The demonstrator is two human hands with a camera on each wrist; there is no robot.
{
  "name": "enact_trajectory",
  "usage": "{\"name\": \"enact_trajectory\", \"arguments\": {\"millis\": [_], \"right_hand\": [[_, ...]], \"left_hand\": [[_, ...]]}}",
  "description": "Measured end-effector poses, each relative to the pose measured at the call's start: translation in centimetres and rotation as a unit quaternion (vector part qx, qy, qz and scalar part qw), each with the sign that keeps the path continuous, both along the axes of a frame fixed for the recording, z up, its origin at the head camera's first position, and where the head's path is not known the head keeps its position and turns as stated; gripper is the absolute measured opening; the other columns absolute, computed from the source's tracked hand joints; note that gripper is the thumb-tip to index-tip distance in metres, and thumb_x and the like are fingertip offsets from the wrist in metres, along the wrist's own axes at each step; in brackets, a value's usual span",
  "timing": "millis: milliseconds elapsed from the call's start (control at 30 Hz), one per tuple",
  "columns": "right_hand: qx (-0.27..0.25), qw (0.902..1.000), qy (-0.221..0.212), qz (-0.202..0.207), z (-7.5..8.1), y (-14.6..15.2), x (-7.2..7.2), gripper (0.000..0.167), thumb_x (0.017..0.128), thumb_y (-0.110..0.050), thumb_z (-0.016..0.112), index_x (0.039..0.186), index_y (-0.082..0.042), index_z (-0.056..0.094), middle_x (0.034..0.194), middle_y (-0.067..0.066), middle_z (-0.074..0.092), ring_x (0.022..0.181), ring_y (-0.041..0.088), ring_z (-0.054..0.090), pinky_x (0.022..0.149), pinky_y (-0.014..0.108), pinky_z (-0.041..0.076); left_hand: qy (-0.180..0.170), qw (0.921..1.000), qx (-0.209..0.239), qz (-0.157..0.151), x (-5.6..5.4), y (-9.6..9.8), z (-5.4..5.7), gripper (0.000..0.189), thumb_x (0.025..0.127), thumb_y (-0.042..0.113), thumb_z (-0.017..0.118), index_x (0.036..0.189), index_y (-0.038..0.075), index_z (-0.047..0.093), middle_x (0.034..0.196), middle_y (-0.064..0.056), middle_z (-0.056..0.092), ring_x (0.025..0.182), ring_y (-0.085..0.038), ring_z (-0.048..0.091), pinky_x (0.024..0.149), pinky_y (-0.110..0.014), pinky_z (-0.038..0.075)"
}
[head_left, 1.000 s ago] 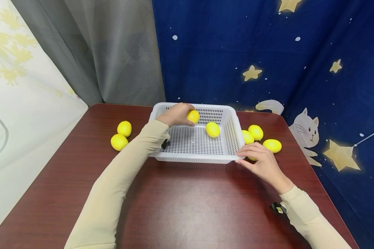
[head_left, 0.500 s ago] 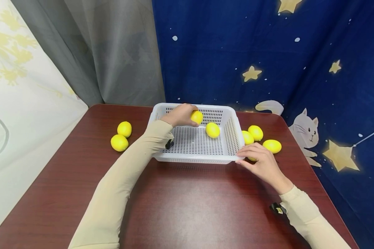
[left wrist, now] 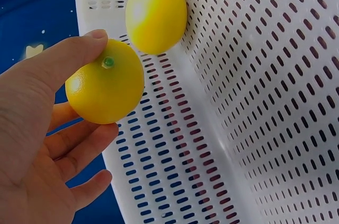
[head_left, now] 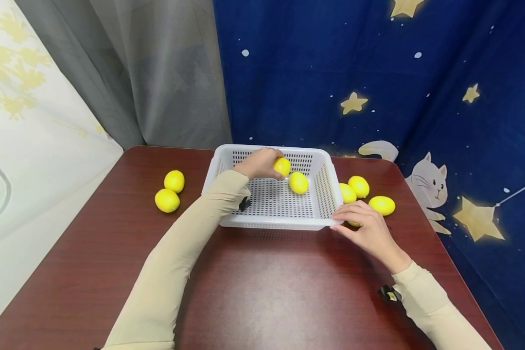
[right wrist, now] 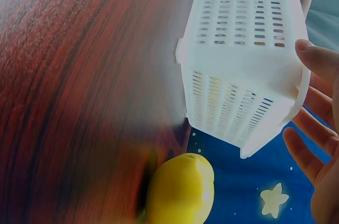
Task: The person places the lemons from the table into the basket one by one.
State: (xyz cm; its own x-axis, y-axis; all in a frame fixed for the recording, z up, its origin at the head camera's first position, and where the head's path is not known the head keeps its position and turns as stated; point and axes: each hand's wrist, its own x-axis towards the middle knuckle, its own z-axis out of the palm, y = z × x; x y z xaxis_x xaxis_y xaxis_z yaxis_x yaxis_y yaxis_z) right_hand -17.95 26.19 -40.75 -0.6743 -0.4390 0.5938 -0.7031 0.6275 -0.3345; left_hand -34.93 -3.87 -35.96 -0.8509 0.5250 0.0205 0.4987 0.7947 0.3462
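Inside a white perforated plastic basket (head_left: 267,222), my left hand (head_left: 259,164) holds a yellow lemon (head_left: 282,167) between thumb and fingers. The left wrist view shows the thumb over the held lemon (left wrist: 108,89) near its green stem end, fingers beneath. A second lemon (head_left: 298,183) lies in the basket just right of it. At the basket's near right corner, my right hand (head_left: 367,231) grips the rim. Its thumb is on the near side in the right wrist view, with the fingers across the basket's edge (right wrist: 302,89).
Two lemons (head_left: 167,201) lie on the dark red table (head_left: 267,287) left of the basket. Several more, including a lemon (head_left: 381,205), lie to its right, one partly hidden behind my right hand. A blue star-patterned curtain (head_left: 297,87) hangs behind the table.
My left hand has moved a little to the right with its lemon, close to the lemon lying in the basket. The right hand and basket have stayed in place.
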Motion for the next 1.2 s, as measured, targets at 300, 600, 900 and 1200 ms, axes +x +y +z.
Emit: {"name": "enact_trajectory", "arguments": {"millis": [300, 600, 900, 1200], "right_hand": [[-0.007, 1.0000, -0.006, 0.001, 0.0, 0.0, 0.0, 0.036, 0.064, -0.016, 0.092, 0.097, -0.016, 0.080, 0.100, -0.003, 0.076, 0.099, 0.013, 0.061, 0.092, 0.009, 0.039], [-0.009, 1.0000, -0.004, 0.001, -0.3, 0.1, -0.1, 0.036, 0.063, -0.015, 0.092, 0.098, -0.017, 0.080, 0.100, -0.003, 0.076, 0.099, 0.013, 0.061, 0.093, 0.009, 0.039], [-0.015, 0.9999, -0.008, 0.003, -0.1, 0.1, -0.1, 0.036, 0.064, -0.016, 0.092, 0.098, -0.016, 0.080, 0.100, -0.003, 0.076, 0.100, 0.014, 0.061, 0.095, 0.008, 0.038], [-0.012, 0.9999, -0.005, 0.000, -0.1, 0.1, -0.1, 0.036, 0.064, -0.016, 0.092, 0.098, -0.017, 0.080, 0.100, -0.003, 0.076, 0.099, 0.014, 0.061, 0.094, 0.008, 0.038]], "left_hand": [[-0.012, 0.9999, 0.000, -0.003, 0.0, 0.5, -0.5, 0.068, 0.078, 0.034, 0.084, 0.134, 0.006, 0.058, 0.123, -0.008, 0.066, 0.101, -0.018, 0.059, 0.095, -0.032, 0.050], [-0.018, 0.9998, -0.006, -0.004, -0.2, 1.0, -1.5, 0.064, 0.077, 0.034, 0.084, 0.131, 0.010, 0.060, 0.124, -0.005, 0.066, 0.105, -0.017, 0.059, 0.098, -0.033, 0.050], [-0.026, 0.9994, -0.010, 0.018, 0.0, 1.4, -2.1, 0.065, 0.077, 0.033, 0.084, 0.133, 0.011, 0.059, 0.125, -0.005, 0.066, 0.107, -0.018, 0.059, 0.102, -0.034, 0.049], [-0.027, 0.9993, -0.020, 0.018, 0.1, 1.7, -2.4, 0.064, 0.077, 0.032, 0.084, 0.133, 0.010, 0.059, 0.125, -0.005, 0.066, 0.104, -0.017, 0.059, 0.099, -0.033, 0.049]]}}
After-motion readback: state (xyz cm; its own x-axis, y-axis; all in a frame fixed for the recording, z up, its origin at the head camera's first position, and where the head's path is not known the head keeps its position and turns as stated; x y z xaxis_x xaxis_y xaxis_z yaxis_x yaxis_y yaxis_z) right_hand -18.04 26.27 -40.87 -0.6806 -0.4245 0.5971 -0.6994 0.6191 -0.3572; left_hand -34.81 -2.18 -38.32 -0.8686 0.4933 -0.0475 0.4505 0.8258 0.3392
